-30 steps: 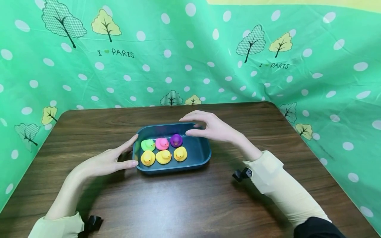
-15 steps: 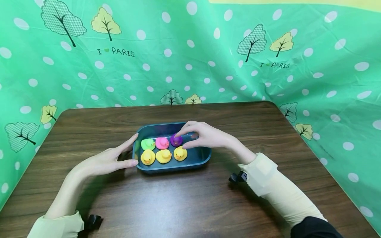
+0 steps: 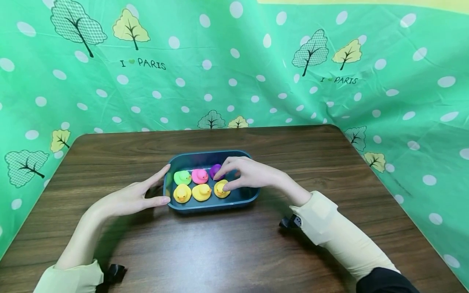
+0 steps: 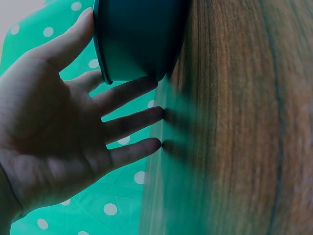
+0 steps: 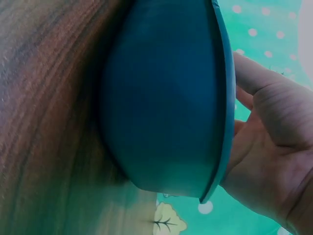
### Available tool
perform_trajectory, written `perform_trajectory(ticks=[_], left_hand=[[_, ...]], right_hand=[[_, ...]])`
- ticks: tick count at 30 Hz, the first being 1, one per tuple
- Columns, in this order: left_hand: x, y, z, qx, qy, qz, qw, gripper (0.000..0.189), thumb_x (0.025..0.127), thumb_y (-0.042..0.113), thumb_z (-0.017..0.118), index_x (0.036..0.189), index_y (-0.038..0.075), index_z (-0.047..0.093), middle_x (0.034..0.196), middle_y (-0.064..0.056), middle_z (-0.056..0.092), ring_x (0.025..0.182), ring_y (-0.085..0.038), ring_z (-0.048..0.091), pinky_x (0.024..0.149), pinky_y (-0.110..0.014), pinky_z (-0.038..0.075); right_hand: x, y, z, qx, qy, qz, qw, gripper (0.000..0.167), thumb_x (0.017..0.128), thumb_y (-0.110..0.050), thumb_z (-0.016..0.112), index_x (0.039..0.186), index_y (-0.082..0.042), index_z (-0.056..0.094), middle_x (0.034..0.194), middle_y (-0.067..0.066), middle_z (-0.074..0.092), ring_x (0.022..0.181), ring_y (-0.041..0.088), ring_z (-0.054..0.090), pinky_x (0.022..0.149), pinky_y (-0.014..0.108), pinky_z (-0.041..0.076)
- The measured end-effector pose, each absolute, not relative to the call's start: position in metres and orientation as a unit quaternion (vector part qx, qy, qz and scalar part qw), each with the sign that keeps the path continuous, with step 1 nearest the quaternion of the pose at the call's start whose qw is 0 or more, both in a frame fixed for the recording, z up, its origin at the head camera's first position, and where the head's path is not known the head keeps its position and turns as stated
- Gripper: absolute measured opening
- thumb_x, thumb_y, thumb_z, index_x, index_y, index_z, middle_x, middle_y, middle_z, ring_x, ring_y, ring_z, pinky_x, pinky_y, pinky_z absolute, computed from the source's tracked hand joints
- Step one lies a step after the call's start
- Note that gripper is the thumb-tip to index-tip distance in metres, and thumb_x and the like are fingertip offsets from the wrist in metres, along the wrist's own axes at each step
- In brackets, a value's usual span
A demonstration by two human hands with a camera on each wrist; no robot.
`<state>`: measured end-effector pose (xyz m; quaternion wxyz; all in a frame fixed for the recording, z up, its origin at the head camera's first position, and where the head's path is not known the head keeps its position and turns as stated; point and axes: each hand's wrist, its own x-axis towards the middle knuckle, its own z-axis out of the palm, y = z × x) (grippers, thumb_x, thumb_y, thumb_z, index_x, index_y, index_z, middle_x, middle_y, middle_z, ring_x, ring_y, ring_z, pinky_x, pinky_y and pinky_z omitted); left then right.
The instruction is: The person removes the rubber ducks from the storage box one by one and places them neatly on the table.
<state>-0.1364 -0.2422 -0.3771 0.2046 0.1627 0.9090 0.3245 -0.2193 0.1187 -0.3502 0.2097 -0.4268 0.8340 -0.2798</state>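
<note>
A dark blue tray (image 3: pixel 242 199) holds two rows of rubber ducks. The back row has a green duck (image 3: pixel 182 177), a pink duck (image 3: pixel 199 176) and a partly covered purple duck (image 3: pixel 214 169). In the front row are a left yellow duck (image 3: pixel 182 194), a middle yellow duck (image 3: pixel 201 193) and a right yellow duck (image 3: pixel 220 191). My left hand (image 3: pixel 135 198) has thumb and index finger straight against the tray's left end. My right hand (image 3: pixel 250 173) reaches inside, index finger and thumb around the right yellow duck; whether they pinch it is unclear. The tray wall hides these fingertips in the right wrist view.
The tray stands on a dark wooden table (image 3: pixel 205 252). Behind and to the right hangs a green polka-dot cloth (image 3: pixel 234 73). A black wrist device (image 3: pixel 115 274) sits at the left cuff, another black device (image 3: pixel 291 222) at the right cuff.
My right hand has come down and left from above the tray's right part to the right yellow duck, partly covering the purple duck. The left hand and tray have stayed put.
</note>
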Motion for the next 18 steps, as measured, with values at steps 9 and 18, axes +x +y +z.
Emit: perform_trajectory(ticks=[9, 18], left_hand=[[-0.1359, -0.2417, -0.3772, 0.164, 0.910, 0.322, 0.202, 0.092, 0.098, 0.058, 0.061, 0.164, 0.045, -0.002, 0.173, -0.015, 0.018, 0.156, -0.046, 0.025, 0.115, -0.068, 0.036], [-0.1370, -0.2416, -0.3779, 0.167, 0.912, 0.316, 0.200, 0.093, 0.097, 0.060, 0.061, 0.164, 0.044, -0.002, 0.173, -0.014, 0.019, 0.156, -0.045, 0.027, 0.115, -0.067, 0.037]], right_hand=[[-0.2167, 0.1153, -0.3566, -0.425, 0.843, -0.263, 0.198, 0.033, 0.093, -0.031, 0.078, 0.124, -0.018, 0.076, 0.123, 0.005, 0.067, 0.118, 0.026, 0.059, 0.099, 0.045, 0.057], [-0.2138, 0.1125, -0.3601, -0.418, 0.848, -0.263, 0.195, 0.029, 0.092, -0.030, 0.079, 0.119, -0.019, 0.078, 0.118, 0.002, 0.067, 0.117, 0.023, 0.061, 0.098, 0.040, 0.058]])
